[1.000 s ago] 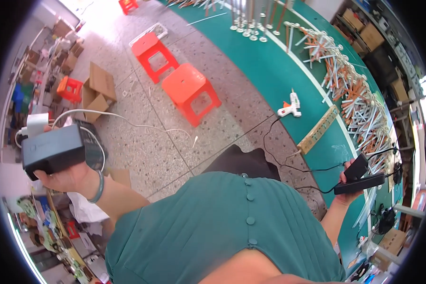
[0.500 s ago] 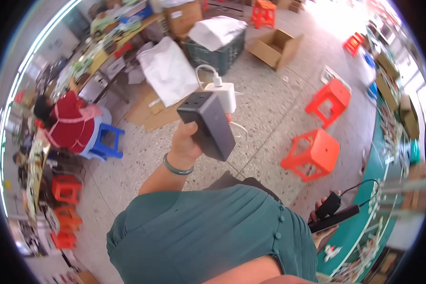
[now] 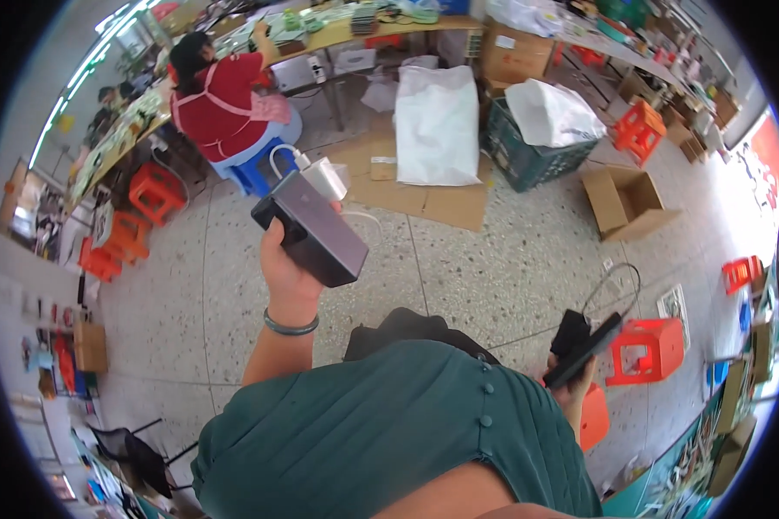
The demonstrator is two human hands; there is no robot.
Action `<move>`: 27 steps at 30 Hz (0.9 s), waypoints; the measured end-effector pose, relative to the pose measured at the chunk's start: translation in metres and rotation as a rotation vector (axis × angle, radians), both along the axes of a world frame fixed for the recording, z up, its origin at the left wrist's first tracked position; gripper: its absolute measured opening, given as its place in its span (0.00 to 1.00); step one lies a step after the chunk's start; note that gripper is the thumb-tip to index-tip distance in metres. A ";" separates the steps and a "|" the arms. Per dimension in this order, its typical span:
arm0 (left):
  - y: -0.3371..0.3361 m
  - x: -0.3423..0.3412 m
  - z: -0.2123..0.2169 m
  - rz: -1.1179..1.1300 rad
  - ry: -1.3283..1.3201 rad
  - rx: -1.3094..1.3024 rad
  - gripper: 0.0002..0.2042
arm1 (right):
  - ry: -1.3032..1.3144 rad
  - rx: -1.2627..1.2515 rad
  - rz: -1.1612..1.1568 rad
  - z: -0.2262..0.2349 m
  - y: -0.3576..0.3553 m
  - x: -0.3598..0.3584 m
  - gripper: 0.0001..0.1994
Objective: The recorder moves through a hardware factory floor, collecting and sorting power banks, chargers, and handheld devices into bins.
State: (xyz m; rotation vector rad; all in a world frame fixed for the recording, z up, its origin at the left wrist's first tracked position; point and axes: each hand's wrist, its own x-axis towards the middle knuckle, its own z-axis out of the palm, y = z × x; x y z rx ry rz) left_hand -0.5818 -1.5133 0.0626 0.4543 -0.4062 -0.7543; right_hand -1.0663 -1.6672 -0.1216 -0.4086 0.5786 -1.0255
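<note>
My left hand (image 3: 289,275), with a dark bangle at the wrist, is wrapped round a dark grey box-shaped power block (image 3: 324,229) and lifts it above the floor. Against the block's far side sits a white charger (image 3: 324,179) with a white cable (image 3: 283,154) in its end; whether it is plugged into the block or only held by my fingers is hidden. Out to the right, my right hand (image 3: 573,394) grips a flat black slab-like device (image 3: 585,350) together with a small black block (image 3: 569,332). A dark cable (image 3: 610,270) loops up from them.
Red stools (image 3: 647,350) stand close by my right hand. Ahead lie flattened cardboard (image 3: 445,206), a white sack (image 3: 437,130), a dark green crate (image 3: 528,160) and an open carton (image 3: 618,208). A person in red (image 3: 225,108) sits on a blue stool at a cluttered workbench.
My view has swung left, so the workbench and seated person have shifted rightward. Both hands keep hold of their things; my right hand now appears farther from the green bench.
</note>
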 end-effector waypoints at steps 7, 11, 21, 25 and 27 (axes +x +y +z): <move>-0.008 0.068 -0.016 0.327 0.034 0.122 0.29 | -0.001 0.042 0.184 0.016 -0.143 0.190 0.26; -0.043 0.135 -0.023 0.430 0.055 0.153 0.27 | 0.004 -0.021 0.253 0.006 -0.211 0.288 0.28; -0.184 0.283 -0.024 0.353 0.091 0.213 0.29 | -0.016 0.051 0.298 0.028 -0.348 0.487 0.25; -0.236 0.327 -0.043 0.288 0.118 0.210 0.30 | 0.017 0.066 0.337 0.020 -0.412 0.533 0.24; -0.269 0.349 -0.045 0.305 0.183 0.268 0.29 | 0.063 0.126 0.353 0.013 -0.447 0.559 0.22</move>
